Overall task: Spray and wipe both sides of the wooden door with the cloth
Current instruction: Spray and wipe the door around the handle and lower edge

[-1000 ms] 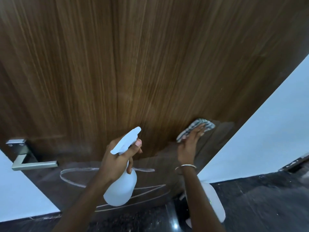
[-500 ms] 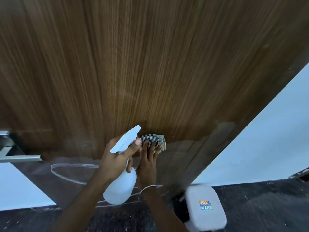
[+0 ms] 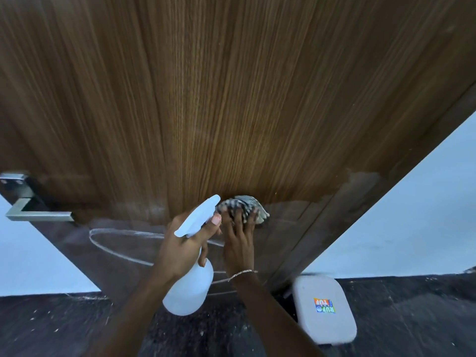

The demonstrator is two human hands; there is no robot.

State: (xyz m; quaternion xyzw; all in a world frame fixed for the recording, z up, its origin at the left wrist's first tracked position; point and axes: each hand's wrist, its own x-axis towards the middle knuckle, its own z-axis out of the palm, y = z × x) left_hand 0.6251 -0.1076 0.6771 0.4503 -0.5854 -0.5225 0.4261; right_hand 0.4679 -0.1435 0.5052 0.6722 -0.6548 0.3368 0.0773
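The wooden door [image 3: 231, 99] fills most of the head view, its lower part darker and smeared with white streaks. My left hand [image 3: 183, 248] grips a white spray bottle [image 3: 190, 287] by the neck, nozzle pointing up and right. Right beside it, my right hand [image 3: 238, 243] presses a checked cloth [image 3: 244, 204] flat against the door with straight fingers. A thin bracelet sits on that wrist.
A metal lever handle [image 3: 36, 213] sticks out at the door's left edge. A white plastic stool [image 3: 324, 307] with a sticker stands on the dark floor [image 3: 412, 318] at the door's lower right. Pale walls show on both sides.
My right hand slid the cloth left across the door, from the right part to just beside the bottle's nozzle, then stayed about there. The left hand kept hold of the bottle.
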